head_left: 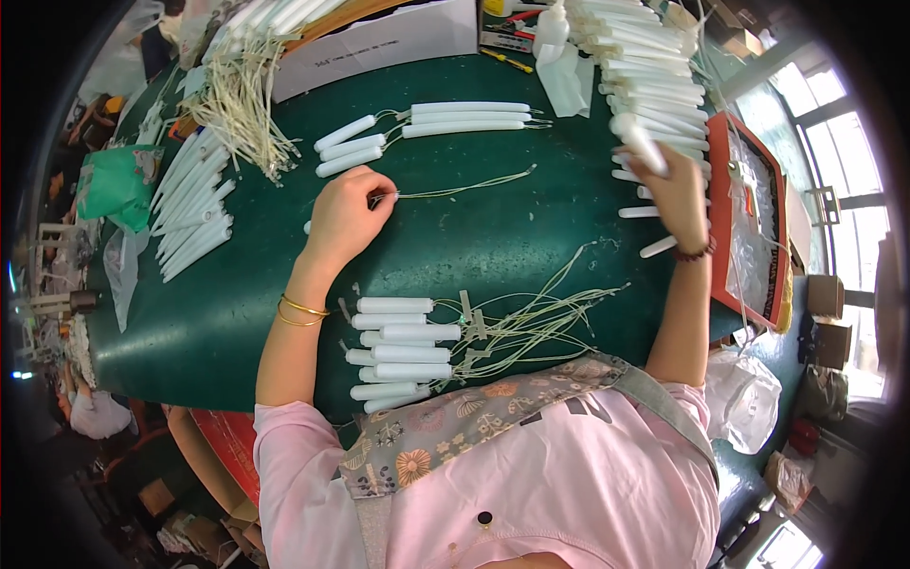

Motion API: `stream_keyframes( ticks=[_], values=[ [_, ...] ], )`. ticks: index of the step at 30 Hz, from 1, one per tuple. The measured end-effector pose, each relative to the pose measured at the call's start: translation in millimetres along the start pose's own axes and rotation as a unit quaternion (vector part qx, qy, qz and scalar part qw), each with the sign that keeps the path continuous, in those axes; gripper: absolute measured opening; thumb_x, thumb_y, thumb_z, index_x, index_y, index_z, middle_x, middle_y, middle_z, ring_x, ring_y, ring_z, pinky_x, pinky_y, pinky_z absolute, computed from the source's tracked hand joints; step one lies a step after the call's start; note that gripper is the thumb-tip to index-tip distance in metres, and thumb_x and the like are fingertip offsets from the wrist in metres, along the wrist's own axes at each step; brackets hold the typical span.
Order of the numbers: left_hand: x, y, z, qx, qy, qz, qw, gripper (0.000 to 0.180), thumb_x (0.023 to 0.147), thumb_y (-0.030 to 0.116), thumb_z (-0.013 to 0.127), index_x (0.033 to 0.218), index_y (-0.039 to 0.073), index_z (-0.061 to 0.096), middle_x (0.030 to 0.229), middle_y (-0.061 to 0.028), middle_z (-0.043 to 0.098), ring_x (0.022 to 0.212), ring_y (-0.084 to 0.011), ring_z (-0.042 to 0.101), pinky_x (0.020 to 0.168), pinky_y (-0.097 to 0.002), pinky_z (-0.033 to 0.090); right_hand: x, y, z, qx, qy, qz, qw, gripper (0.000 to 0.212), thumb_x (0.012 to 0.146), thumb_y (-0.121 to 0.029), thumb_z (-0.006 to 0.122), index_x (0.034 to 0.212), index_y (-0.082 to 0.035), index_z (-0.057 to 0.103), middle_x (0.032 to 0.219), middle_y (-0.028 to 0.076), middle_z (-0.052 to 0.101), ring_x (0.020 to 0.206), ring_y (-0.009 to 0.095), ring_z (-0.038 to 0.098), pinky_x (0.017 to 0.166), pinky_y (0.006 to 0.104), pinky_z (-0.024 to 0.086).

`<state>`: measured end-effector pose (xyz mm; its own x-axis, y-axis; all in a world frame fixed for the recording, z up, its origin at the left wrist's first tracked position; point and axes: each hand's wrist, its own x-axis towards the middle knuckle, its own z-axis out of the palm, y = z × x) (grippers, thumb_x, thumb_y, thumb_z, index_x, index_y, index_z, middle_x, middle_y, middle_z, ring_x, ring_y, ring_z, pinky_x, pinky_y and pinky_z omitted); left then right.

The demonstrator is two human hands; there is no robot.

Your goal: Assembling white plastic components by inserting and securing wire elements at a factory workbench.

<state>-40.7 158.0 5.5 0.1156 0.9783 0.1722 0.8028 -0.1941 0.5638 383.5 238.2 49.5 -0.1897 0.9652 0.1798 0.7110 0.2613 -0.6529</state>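
Observation:
My left hand [349, 211] is closed in a pinch over the middle of the green table, on a thin pale wire [469, 186] that trails off to the right. A white rounded end peeks out left of that wrist; the rest is hidden by the hand. At the right, my right hand [671, 185] grips a short white tube [642, 144], slightly blurred, tilted up and left. Beside and beneath this hand lies a long stack of white tubes [654, 90]. Close to my body, several white tubes [412, 349] lie side by side, their wires [531, 332] spread rightward.
Short and long white tubes joined by wires [464, 123] lie beyond my left hand. Farther left are a wire bundle [245, 114], more tubes [197, 204] and a green bag [116, 185]. A white box [379, 59] and a white bottle [551, 30] stand behind. An orange-red box [773, 228] borders the right edge.

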Motion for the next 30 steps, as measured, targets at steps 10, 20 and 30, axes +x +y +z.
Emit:
stream_keyframes(
  ticks=[10, 20, 30],
  values=[
    [2, 6, -2, -0.017, 0.008, -0.005, 1.000, 0.008, 0.090, 0.005, 0.075, 0.096, 0.000, 0.075, 0.088, -0.0079, 0.070, 0.076, -0.0189, 0.068, 0.071, -0.0309, 0.053, 14, -16, 97, -0.095, -0.083, -0.229, 0.965, 0.034, 0.086, -0.022, 0.076, 0.118, -0.030, 0.082, 0.086, 0.008, 0.078, 0.077, 0.031, 0.074, 0.070, 0.0402, 0.059],
    [5, 4, -14, -0.012, 0.092, 0.136, 0.986, 0.005, 0.089, 0.006, 0.077, 0.092, 0.003, 0.075, 0.090, -0.0054, 0.073, 0.079, -0.0243, 0.070, 0.076, -0.0356, 0.054, 11, -26, 83, -0.158, -0.119, -0.193, 0.961, 0.015, 0.088, -0.026, 0.075, 0.099, -0.015, 0.074, 0.077, 0.009, 0.073, 0.076, 0.032, 0.073, 0.067, 0.0422, 0.056],
    [9, -3, 8, 0.060, 0.053, 0.187, 0.979, 0.006, 0.088, 0.008, 0.078, 0.092, 0.004, 0.077, 0.090, -0.0076, 0.073, 0.082, -0.0298, 0.068, 0.077, -0.0406, 0.054, 11, -22, 65, -0.101, -0.145, -0.120, 0.977, 0.026, 0.096, -0.031, 0.076, 0.105, -0.007, 0.073, 0.083, 0.016, 0.071, 0.077, 0.037, 0.068, 0.073, 0.0421, 0.054]
  ],
)
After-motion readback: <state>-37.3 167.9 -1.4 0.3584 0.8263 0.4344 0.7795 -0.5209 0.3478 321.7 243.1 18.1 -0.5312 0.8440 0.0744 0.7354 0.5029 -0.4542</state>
